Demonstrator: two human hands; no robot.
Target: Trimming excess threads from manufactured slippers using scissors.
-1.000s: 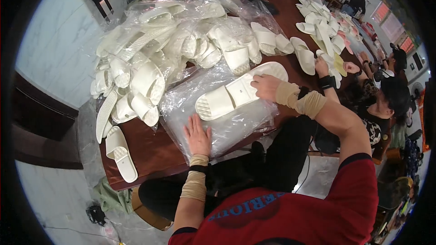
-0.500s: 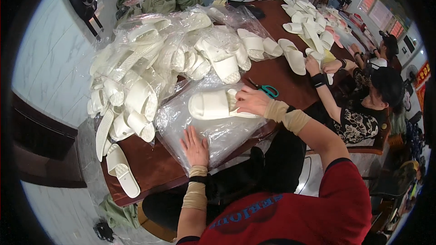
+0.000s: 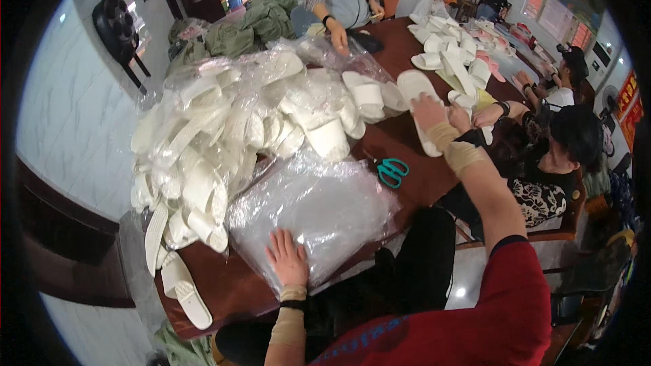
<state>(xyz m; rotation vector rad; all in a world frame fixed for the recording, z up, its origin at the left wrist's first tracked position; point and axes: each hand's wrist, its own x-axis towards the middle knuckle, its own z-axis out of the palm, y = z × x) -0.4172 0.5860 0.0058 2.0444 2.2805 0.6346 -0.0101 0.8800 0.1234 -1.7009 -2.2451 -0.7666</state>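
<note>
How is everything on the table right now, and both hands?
Clear, shiny plastic packaging: lying flat.
Left hand: palm down on it, fingers spread.
Long white slipper: unwrapped, under the right hand.
Heaped white slippers: mostly in clear plastic.
Teal-handled scissors: lying down; blades unclear.
White slipper near left corner: sole down.

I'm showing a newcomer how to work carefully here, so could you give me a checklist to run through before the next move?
1. Left hand resting on the clear plastic bags: ok, it lies spread on their near-left part.
2. Right hand at a white slipper: ok, it is over the slipper's middle.
3. Firm grip on that slipper: cannot tell, the hand hides it.
4. Scissors apart from both hands: ok, they lie by the bags' right edge.
5. Elbow room for the right hand: probably not ok, a co-worker's hand is close by on its right.
</note>
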